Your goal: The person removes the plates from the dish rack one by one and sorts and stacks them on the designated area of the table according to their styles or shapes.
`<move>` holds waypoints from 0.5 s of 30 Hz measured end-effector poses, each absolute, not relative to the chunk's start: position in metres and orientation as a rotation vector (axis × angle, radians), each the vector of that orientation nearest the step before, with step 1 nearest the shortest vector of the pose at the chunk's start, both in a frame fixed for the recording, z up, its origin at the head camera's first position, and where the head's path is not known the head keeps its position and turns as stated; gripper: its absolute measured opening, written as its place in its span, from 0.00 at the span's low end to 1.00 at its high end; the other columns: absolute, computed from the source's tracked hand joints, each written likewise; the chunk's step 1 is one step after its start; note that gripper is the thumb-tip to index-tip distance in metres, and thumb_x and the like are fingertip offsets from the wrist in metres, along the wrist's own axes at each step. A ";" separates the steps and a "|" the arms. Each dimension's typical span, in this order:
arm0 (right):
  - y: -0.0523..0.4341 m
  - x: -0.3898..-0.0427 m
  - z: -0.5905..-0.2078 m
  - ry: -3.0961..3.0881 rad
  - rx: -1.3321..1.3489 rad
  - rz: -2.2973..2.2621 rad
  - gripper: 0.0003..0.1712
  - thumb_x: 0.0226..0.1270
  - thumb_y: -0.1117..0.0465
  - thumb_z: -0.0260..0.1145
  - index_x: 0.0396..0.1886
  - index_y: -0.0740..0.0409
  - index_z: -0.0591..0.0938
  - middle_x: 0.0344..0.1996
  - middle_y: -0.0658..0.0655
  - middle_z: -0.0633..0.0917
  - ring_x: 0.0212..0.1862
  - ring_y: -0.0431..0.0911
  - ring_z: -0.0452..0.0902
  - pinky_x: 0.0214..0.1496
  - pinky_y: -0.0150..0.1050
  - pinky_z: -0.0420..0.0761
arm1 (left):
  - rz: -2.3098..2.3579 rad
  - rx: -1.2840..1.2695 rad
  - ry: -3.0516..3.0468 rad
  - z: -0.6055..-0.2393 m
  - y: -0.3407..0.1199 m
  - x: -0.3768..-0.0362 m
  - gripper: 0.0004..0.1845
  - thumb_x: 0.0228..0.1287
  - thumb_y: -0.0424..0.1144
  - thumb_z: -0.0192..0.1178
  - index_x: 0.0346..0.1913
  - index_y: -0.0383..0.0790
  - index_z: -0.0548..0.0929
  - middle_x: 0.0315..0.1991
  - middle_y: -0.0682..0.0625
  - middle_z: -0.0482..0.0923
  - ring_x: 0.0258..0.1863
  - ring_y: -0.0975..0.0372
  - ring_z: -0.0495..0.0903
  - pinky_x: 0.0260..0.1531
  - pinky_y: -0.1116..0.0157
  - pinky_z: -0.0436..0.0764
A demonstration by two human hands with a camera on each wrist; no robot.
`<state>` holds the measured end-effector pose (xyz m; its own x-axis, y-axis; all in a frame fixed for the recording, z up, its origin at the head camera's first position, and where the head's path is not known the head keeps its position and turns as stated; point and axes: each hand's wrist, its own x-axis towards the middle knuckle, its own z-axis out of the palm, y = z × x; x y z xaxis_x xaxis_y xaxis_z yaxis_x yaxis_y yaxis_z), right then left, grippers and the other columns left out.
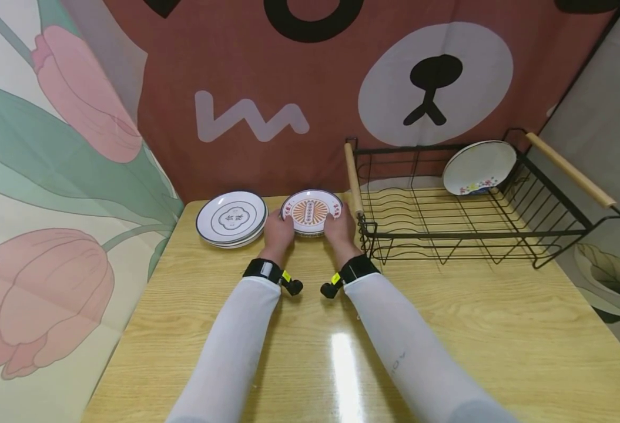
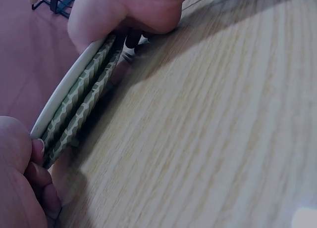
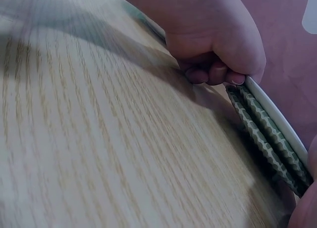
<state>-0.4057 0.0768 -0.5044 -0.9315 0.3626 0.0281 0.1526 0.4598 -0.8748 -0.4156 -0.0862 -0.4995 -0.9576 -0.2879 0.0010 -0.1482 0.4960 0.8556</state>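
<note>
As both hands [image 1: 310,232] grip, ribbed round plates [image 1: 311,212]

Two hands, the left hand [image 1: 278,230] and the right hand [image 1: 339,226]. One stack of two green-ribbed, orange-patterned round plates [image 1: 311,211]. One stack of white black-rimmed round plates [image 1: 231,218], number indeterminable. One black wire dish rack [image 1: 479,205]. One white plate with floral trim [image 1: 479,167] standing in it.

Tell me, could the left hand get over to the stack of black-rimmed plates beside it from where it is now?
Probably yes. The left hand sits right beside the black-rimmed plates, with nothing between them on the wooden table. But its grip is busy: with the right hand, it holds the orange-patterned plates.
</note>
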 end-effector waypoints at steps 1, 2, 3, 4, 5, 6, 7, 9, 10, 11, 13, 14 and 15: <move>0.077 -0.405 -0.504 -2.493 -0.448 1.472 0.38 0.77 0.52 0.56 0.82 0.56 0.58 0.74 0.64 0.72 0.75 0.59 0.68 0.78 0.48 0.66 | -1.466 0.381 -2.592 -0.499 -0.086 -0.415 0.27 0.77 0.45 0.51 0.72 0.35 0.73 0.71 0.38 0.74 0.73 0.48 0.70 0.75 0.53 0.68; 0.077 -0.405 -0.504 -2.488 -0.450 1.482 0.39 0.77 0.50 0.56 0.82 0.56 0.58 0.74 0.65 0.72 0.74 0.60 0.68 0.78 0.49 0.66 | -1.470 0.379 -2.594 -0.499 -0.086 -0.415 0.27 0.77 0.45 0.50 0.72 0.35 0.73 0.71 0.38 0.74 0.73 0.49 0.70 0.75 0.53 0.68; 0.077 -0.404 -0.504 -2.483 -0.454 1.492 0.40 0.76 0.49 0.56 0.82 0.56 0.58 0.74 0.65 0.72 0.74 0.60 0.68 0.78 0.49 0.66 | -1.479 0.378 -2.594 -0.499 -0.086 -0.415 0.27 0.78 0.46 0.49 0.72 0.35 0.73 0.71 0.38 0.74 0.73 0.49 0.71 0.75 0.53 0.68; 0.077 -0.404 -0.504 -2.474 -0.460 1.507 0.40 0.76 0.49 0.56 0.82 0.56 0.58 0.73 0.65 0.73 0.74 0.60 0.68 0.78 0.50 0.67 | -1.490 0.377 -2.592 -0.500 -0.086 -0.415 0.27 0.78 0.46 0.48 0.72 0.35 0.74 0.70 0.38 0.74 0.73 0.49 0.71 0.75 0.53 0.69; 0.077 -0.403 -0.503 -2.464 -0.465 1.521 0.41 0.76 0.48 0.56 0.82 0.56 0.58 0.73 0.65 0.72 0.74 0.60 0.68 0.77 0.50 0.67 | -1.497 0.373 -2.588 -0.500 -0.086 -0.415 0.27 0.79 0.46 0.47 0.71 0.35 0.74 0.70 0.38 0.75 0.73 0.49 0.71 0.75 0.53 0.69; 0.077 -0.402 -0.503 -2.457 -0.469 1.535 0.41 0.75 0.48 0.57 0.82 0.56 0.57 0.74 0.66 0.72 0.74 0.61 0.67 0.78 0.51 0.66 | -1.512 0.371 -2.582 -0.500 -0.086 -0.414 0.27 0.79 0.47 0.47 0.71 0.35 0.74 0.70 0.38 0.75 0.73 0.49 0.71 0.74 0.53 0.69; 0.077 -0.401 -0.503 -2.454 -0.474 1.545 0.42 0.75 0.48 0.57 0.82 0.55 0.57 0.74 0.66 0.72 0.74 0.61 0.67 0.78 0.51 0.66 | -1.531 0.370 -2.577 -0.500 -0.086 -0.414 0.27 0.79 0.47 0.47 0.71 0.35 0.74 0.70 0.38 0.74 0.73 0.49 0.71 0.74 0.52 0.69; 0.076 -0.400 -0.503 -2.454 -0.487 1.562 0.43 0.75 0.47 0.57 0.83 0.54 0.55 0.75 0.65 0.70 0.75 0.60 0.66 0.78 0.50 0.66 | -1.571 0.369 -2.564 -0.498 -0.086 -0.412 0.28 0.78 0.47 0.47 0.72 0.34 0.72 0.71 0.36 0.73 0.73 0.48 0.71 0.74 0.52 0.69; 0.076 -0.400 -0.503 -2.456 -0.493 1.566 0.43 0.75 0.47 0.57 0.83 0.54 0.55 0.76 0.65 0.70 0.76 0.60 0.66 0.78 0.50 0.66 | -1.587 0.369 -2.560 -0.498 -0.087 -0.411 0.29 0.78 0.47 0.47 0.74 0.33 0.70 0.71 0.36 0.72 0.72 0.49 0.71 0.74 0.53 0.69; 0.076 -0.399 -0.503 -2.458 -0.494 1.566 0.43 0.75 0.46 0.57 0.83 0.53 0.55 0.76 0.64 0.70 0.76 0.59 0.66 0.78 0.50 0.66 | -1.608 0.367 -2.566 -0.498 -0.088 -0.410 0.30 0.78 0.47 0.48 0.75 0.34 0.68 0.67 0.35 0.76 0.67 0.49 0.77 0.70 0.54 0.74; 0.075 -0.397 -0.502 -2.468 -0.496 1.554 0.44 0.74 0.46 0.58 0.83 0.53 0.55 0.75 0.63 0.71 0.75 0.58 0.66 0.78 0.49 0.66 | -1.608 0.367 -2.573 -0.497 -0.091 -0.409 0.32 0.77 0.47 0.49 0.78 0.35 0.64 0.59 0.34 0.81 0.53 0.51 0.85 0.63 0.59 0.78; 0.074 -0.395 -0.502 -2.470 -0.492 1.549 0.44 0.73 0.46 0.59 0.83 0.52 0.55 0.75 0.62 0.71 0.75 0.58 0.67 0.77 0.49 0.67 | -1.624 0.360 -2.564 -0.497 -0.093 -0.409 0.33 0.76 0.47 0.50 0.79 0.36 0.62 0.53 0.35 0.84 0.44 0.52 0.87 0.56 0.61 0.81; 0.074 -0.393 -0.502 -2.476 -0.484 1.540 0.44 0.73 0.46 0.59 0.83 0.52 0.55 0.74 0.62 0.72 0.75 0.58 0.67 0.77 0.50 0.67 | -1.647 0.352 -2.554 -0.497 -0.095 -0.409 0.34 0.75 0.46 0.50 0.80 0.37 0.61 0.45 0.36 0.86 0.34 0.54 0.87 0.47 0.63 0.83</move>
<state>-0.3931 0.0736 -0.5017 -0.9295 0.3684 -0.0140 0.1755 0.4086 -0.8957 -0.4088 -0.0946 -0.4973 -0.9702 -0.2360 -0.0554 -0.1478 0.3948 0.9068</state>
